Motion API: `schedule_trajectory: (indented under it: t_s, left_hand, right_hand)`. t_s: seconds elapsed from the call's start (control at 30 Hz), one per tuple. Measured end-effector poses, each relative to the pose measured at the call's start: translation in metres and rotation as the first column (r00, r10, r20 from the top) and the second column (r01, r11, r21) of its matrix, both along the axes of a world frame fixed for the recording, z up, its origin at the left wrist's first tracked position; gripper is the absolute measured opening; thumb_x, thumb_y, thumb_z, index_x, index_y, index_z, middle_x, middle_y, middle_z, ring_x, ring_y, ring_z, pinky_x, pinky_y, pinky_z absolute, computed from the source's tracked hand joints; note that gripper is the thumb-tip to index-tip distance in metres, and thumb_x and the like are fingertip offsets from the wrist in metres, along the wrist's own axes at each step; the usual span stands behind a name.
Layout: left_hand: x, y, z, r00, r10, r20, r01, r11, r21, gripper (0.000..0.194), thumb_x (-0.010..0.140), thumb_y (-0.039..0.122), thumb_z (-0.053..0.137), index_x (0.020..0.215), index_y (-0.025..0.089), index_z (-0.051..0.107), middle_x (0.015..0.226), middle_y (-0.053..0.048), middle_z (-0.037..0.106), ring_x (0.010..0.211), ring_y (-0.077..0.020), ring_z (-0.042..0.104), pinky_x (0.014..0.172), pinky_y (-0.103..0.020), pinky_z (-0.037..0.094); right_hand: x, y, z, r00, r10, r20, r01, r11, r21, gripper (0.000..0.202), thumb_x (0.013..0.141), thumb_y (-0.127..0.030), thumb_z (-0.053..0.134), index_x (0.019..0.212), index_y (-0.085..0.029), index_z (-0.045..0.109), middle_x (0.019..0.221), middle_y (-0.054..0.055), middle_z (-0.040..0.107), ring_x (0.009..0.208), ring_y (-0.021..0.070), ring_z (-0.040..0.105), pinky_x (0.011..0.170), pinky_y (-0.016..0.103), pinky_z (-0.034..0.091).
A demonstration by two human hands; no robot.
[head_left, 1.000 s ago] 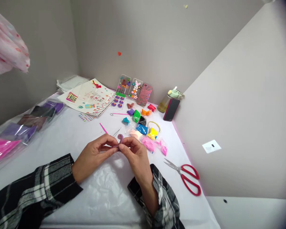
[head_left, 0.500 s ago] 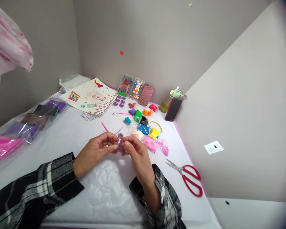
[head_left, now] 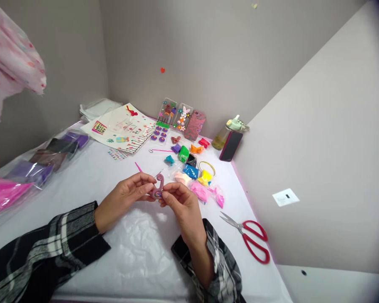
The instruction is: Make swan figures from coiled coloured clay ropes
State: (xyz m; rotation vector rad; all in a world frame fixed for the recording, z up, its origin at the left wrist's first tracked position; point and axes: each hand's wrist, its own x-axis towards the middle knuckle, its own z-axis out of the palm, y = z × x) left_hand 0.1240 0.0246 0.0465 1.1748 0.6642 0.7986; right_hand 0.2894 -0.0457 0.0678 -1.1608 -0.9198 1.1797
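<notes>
A curled pinkish-purple clay piece [head_left: 160,182], coiled at both ends, is held upright between my two hands above the white-covered table [head_left: 126,256]. My left hand [head_left: 134,191] pinches its lower left side with thumb and fingers. On the other side, my right hand [head_left: 180,202] grips the lower coil between thumb and fingertips. Part of that coil is hidden by the fingers. Just beyond the hands lie bagged lumps of coloured clay, among them a pink one [head_left: 199,191], a yellow one [head_left: 205,177] and a blue one [head_left: 190,171].
Red-handled scissors [head_left: 254,235] lie half open at the right. A phone [head_left: 231,146] leans against a bottle [head_left: 220,139] near the wall. Decorated phone cases [head_left: 183,118] stand at the back beside a drawn-on paper [head_left: 113,126]. Bagged clay packs [head_left: 47,158] line the left edge.
The fingers have shifted slightly on the clay piece, so more of its curve and lower coil shows. The left thumb has moved back a little from the curve.
</notes>
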Motion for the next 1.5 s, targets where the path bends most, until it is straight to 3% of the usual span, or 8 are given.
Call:
schedule_trajectory:
  t_s: [0.33,0.53,0.7,0.9,1.03,1.2,1.37,1.5]
  left_hand:
    - [-0.004,0.002,0.006,0.997,-0.077,0.001,0.077,0.996,0.054,0.045,0.09,0.035,0.075,0.133,0.032,0.061,0.109,-0.001,0.071,0.1,-0.0184,0.068,0.088,-0.029,0.055]
    - [-0.017,0.002,0.011,0.981,0.101,-0.168,-0.059,0.97,0.238,0.019,0.089,0.04,0.072,0.101,0.025,0.075,0.089,-0.002,0.074,0.086,-0.021,0.07,0.084,-0.032,0.056]
    - [-0.029,-0.023,0.014,0.946,0.129,-0.298,-0.017,0.935,0.353,0.031,0.087,0.042,0.072,0.113,0.027,0.074,0.106,-0.004,0.079,0.098,-0.0261,0.074,0.088,-0.033,0.059]
    - [-0.062,-0.019,-0.01,0.856,0.193,-0.479,0.183,0.754,0.631,0.024,0.096,0.042,0.06,0.105,0.028,0.077,0.108,-0.004,0.078,0.098,-0.0244,0.074,0.087,-0.029,0.059]
    - [-0.09,-0.008,-0.043,0.703,0.437,-0.561,0.326,0.503,0.801,0.041,0.103,0.046,0.046,0.125,0.023,0.072,0.141,-0.011,0.067,0.134,-0.0322,0.059,0.113,-0.045,0.048]
    - [-0.099,-0.033,-0.063,0.613,0.55,-0.567,0.462,0.332,0.822,0.064,0.104,0.048,0.044,0.158,0.014,0.037,0.161,-0.019,0.045,0.145,-0.0344,0.048,0.12,-0.051,0.038]
    - [-0.064,-0.022,-0.057,0.535,0.574,-0.62,0.522,0.352,0.777,0.104,0.088,0.076,0.056,0.16,0.006,0.029,0.163,-0.027,0.037,0.152,-0.0412,0.036,0.125,-0.06,0.023]
    - [-0.033,0.007,-0.051,0.53,0.592,-0.607,0.486,0.374,0.79,0.087,0.095,0.064,0.055,0.161,0.012,0.031,0.168,-0.022,0.031,0.157,-0.0372,0.023,0.126,-0.06,0.015]
  right_hand:
    - [-0.003,-0.002,0.002,0.998,0.053,-0.031,-0.052,0.998,0.023,0.015,0.078,-0.027,0.081,0.088,-0.02,0.073,0.078,-0.001,0.073,0.07,0.0115,0.064,0.07,0.024,0.05]
    - [-0.01,-0.006,0.006,0.998,0.054,-0.01,-0.054,0.998,-0.028,0.014,0.079,-0.029,0.079,0.086,-0.019,0.071,0.08,0.003,0.078,0.072,0.0156,0.068,0.071,0.028,0.052]
    - [-0.026,-0.014,0.003,0.996,0.038,0.083,-0.033,0.997,-0.065,0.012,0.078,-0.027,0.077,0.084,-0.02,0.07,0.083,0.003,0.074,0.077,0.0174,0.068,0.075,0.03,0.053]
    - [-0.045,-0.025,-0.006,0.945,0.089,0.314,-0.069,0.995,-0.074,0.006,0.086,-0.025,0.07,0.089,-0.021,0.066,0.087,0.002,0.07,0.082,0.0182,0.067,0.078,0.03,0.052]
    - [-0.035,-0.047,0.002,0.784,-0.062,0.618,0.012,0.996,0.085,0.009,0.097,-0.023,0.059,0.091,-0.021,0.065,0.092,0.004,0.068,0.089,0.0187,0.065,0.084,0.03,0.051]
    - [0.011,-0.083,-0.005,0.442,-0.243,0.864,0.043,0.967,0.25,0.023,0.101,-0.017,0.048,0.114,-0.023,0.065,0.113,0.008,0.072,0.106,0.0226,0.068,0.091,0.035,0.055]
    - [0.043,-0.091,-0.023,-0.056,-0.166,0.984,-0.203,0.967,0.152,0.06,0.088,0.007,0.035,0.137,-0.02,0.057,0.14,0.012,0.064,0.134,0.0297,0.056,0.104,0.049,0.053]
    - [0.049,-0.081,-0.02,-0.224,-0.061,0.973,-0.205,0.979,0.014,0.042,0.089,0.006,0.041,0.115,-0.019,0.063,0.117,0.012,0.071,0.11,0.0297,0.067,0.094,0.048,0.057]
